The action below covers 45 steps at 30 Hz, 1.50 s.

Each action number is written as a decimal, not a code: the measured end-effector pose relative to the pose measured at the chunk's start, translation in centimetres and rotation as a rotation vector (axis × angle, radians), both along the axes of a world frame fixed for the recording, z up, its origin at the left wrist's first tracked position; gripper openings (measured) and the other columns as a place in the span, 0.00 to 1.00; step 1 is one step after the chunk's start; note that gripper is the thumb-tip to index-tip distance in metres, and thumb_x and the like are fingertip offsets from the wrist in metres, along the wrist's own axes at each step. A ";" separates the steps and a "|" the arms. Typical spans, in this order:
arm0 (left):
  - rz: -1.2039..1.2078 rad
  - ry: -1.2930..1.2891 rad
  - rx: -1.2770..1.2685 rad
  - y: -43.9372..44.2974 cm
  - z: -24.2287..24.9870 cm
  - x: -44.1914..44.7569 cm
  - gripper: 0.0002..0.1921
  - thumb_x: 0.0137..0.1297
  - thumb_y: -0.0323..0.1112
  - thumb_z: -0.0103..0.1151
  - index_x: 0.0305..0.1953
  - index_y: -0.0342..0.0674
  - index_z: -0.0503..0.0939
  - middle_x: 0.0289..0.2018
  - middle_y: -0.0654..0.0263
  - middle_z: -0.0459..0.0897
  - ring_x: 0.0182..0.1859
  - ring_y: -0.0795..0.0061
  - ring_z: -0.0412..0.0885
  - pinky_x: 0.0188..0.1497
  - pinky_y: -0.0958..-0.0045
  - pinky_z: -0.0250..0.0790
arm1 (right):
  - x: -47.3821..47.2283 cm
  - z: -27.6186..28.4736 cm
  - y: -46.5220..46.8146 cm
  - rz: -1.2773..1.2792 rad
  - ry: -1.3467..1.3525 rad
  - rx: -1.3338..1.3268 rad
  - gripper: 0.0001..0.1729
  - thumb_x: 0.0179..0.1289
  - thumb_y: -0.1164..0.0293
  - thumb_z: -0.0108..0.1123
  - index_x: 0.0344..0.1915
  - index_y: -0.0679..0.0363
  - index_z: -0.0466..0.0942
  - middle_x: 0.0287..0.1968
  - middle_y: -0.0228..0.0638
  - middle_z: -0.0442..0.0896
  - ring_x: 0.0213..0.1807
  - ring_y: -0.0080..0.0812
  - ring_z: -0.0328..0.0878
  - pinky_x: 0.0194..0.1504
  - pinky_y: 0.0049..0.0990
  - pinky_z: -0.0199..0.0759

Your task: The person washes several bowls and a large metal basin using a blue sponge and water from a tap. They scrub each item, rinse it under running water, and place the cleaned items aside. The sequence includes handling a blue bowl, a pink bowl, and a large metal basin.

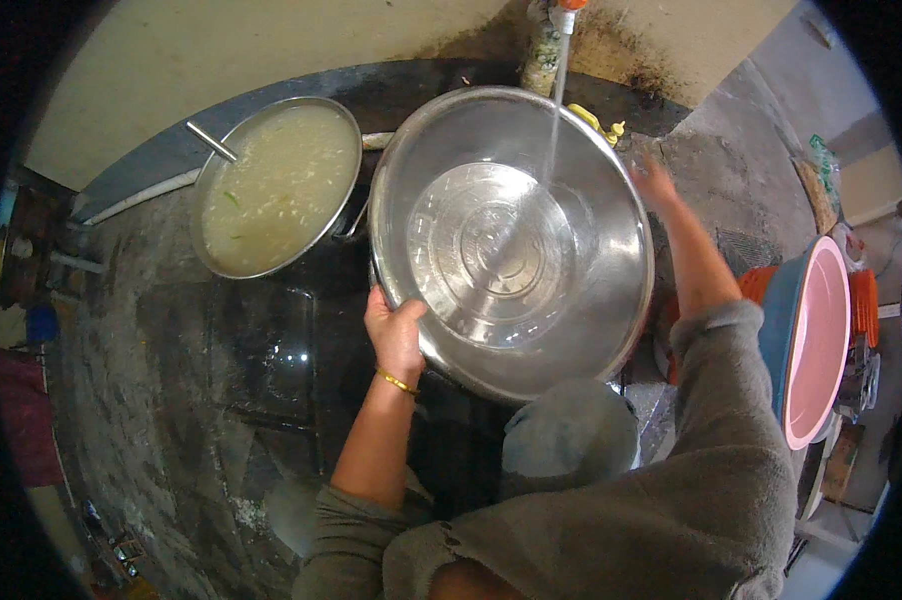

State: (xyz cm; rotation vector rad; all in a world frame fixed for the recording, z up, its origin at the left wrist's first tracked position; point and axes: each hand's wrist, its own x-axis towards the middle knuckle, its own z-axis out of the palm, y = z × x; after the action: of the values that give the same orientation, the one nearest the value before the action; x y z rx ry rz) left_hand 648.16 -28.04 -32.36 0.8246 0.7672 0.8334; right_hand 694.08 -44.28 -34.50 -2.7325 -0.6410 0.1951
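A large stainless steel basin (pixel 496 255) is tilted in front of me, with a little water on its bottom. My left hand (pixel 397 326) grips its lower left rim, thumb on the inside. Water runs into the basin from a tap spout (pixel 567 21) with an orange top. Just outside the basin's right rim is my right hand (pixel 652 180), blurred; its fingers look spread and I see nothing in them. To the left, a metal pot (pixel 278 187) holds cloudy whitish liquid with green bits, and a metal handle (pixel 212 142) sticks out over its rim.
At the right stands a pink-lined blue basin (pixel 818 345) beside orange containers (pixel 862 307). Behind the steel basin are a yellow bottle (pixel 604 126) and a patterned column (pixel 542 60) against the stained wall. A white pipe (pixel 143 196) runs along the wall's foot at left.
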 end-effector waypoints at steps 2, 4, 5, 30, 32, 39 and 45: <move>0.004 0.014 0.005 -0.1 0.2 0.1 0.20 0.44 0.17 0.47 0.44 0.34 0.71 0.38 0.64 0.77 0.37 0.73 0.75 0.43 0.73 0.68 | -3.0 -5.4 -7.3 -0.215 0.191 -0.294 0.49 0.52 0.45 0.56 0.65 0.63 0.50 0.56 0.54 0.68 0.57 0.47 0.68 0.58 0.36 0.61; -0.001 -0.020 -0.016 0.0 0.4 0.1 0.21 0.43 0.15 0.47 0.44 0.33 0.72 0.38 0.66 0.78 0.38 0.77 0.75 0.43 0.78 0.67 | -6.1 -8.9 -11.9 -0.151 0.403 -0.069 0.51 0.46 0.53 0.64 0.64 0.68 0.51 0.55 0.54 0.70 0.55 0.49 0.70 0.55 0.35 0.65; -0.007 -0.030 -0.010 -0.1 0.6 0.2 0.21 0.43 0.15 0.47 0.44 0.33 0.72 0.38 0.66 0.78 0.38 0.77 0.75 0.43 0.78 0.66 | -7.6 -10.4 -13.1 -0.172 0.336 0.061 0.52 0.44 0.56 0.67 0.63 0.69 0.52 0.54 0.55 0.71 0.55 0.49 0.70 0.53 0.35 0.66; -0.175 0.215 -0.179 -7.2 -13.0 2.6 0.22 0.47 0.23 0.59 0.46 0.32 0.65 0.42 0.55 0.74 0.43 0.62 0.74 0.46 0.64 0.66 | -10.8 20.0 -15.0 -0.339 0.008 0.594 0.15 0.39 0.78 0.59 0.33 0.71 0.75 0.27 0.40 0.78 0.28 0.34 0.73 0.32 0.29 0.67; -0.202 0.247 -0.118 -7.5 -13.6 3.2 0.22 0.48 0.23 0.60 0.46 0.32 0.65 0.43 0.55 0.73 0.43 0.62 0.73 0.47 0.64 0.66 | -12.3 20.2 -16.1 -0.340 -0.093 0.625 0.15 0.39 0.77 0.59 0.33 0.71 0.76 0.27 0.39 0.78 0.28 0.33 0.73 0.33 0.28 0.66; -0.057 0.414 0.152 -3.9 -11.9 3.9 0.21 0.46 0.25 0.64 0.42 0.31 0.67 0.40 0.57 0.75 0.41 0.66 0.74 0.47 0.66 0.65 | -13.6 14.4 -19.8 -0.375 -0.197 0.759 0.11 0.38 0.76 0.58 0.27 0.69 0.73 0.23 0.32 0.73 0.25 0.28 0.68 0.31 0.26 0.63; -0.121 0.270 0.203 1.3 -4.7 0.8 0.12 0.54 0.30 0.59 0.38 0.32 0.72 0.36 0.60 0.78 0.38 0.70 0.74 0.44 0.69 0.66 | -12.3 7.6 -21.5 -0.610 0.185 0.914 0.10 0.40 0.75 0.59 0.24 0.70 0.74 0.25 0.39 0.75 0.27 0.34 0.71 0.29 0.33 0.66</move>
State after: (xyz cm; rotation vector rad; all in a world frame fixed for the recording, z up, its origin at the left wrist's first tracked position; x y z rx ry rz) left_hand 648.91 -26.74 -37.03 1.1704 0.8685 0.7065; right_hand 681.74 -65.79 -26.88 -1.8630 0.1652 -0.0064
